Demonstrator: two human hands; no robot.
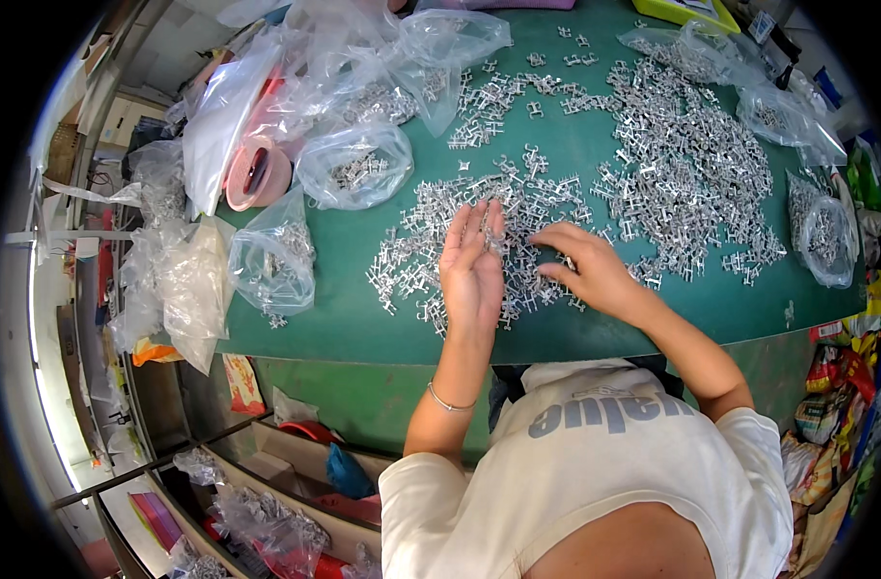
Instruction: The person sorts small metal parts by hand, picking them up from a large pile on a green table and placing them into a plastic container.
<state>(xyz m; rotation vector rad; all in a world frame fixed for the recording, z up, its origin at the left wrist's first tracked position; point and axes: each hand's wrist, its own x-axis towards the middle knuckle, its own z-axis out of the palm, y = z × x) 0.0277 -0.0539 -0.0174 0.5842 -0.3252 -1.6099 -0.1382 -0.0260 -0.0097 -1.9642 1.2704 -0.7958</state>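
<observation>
Small silver metal pieces with short prongs lie in a loose heap (426, 227) on the green table. My left hand (474, 275) is over this heap, palm turned up and fingers pointing away from me. A few of the same metal pieces (490, 234) appear to be held against its fingers; their exact number is unclear. Just to the right, my right hand (597, 272) hovers at the heap's edge. Its thumb and forefinger are apart, with nothing visible between them, and its other fingers are partly hidden.
A larger heap of metal pieces (686, 174) spreads to the right. Clear plastic bags, some with pieces inside, line the table's left side (353, 166) and right edge (820, 232). A pink cup (259, 174) stands at left. Open drawers (276, 463) sit below.
</observation>
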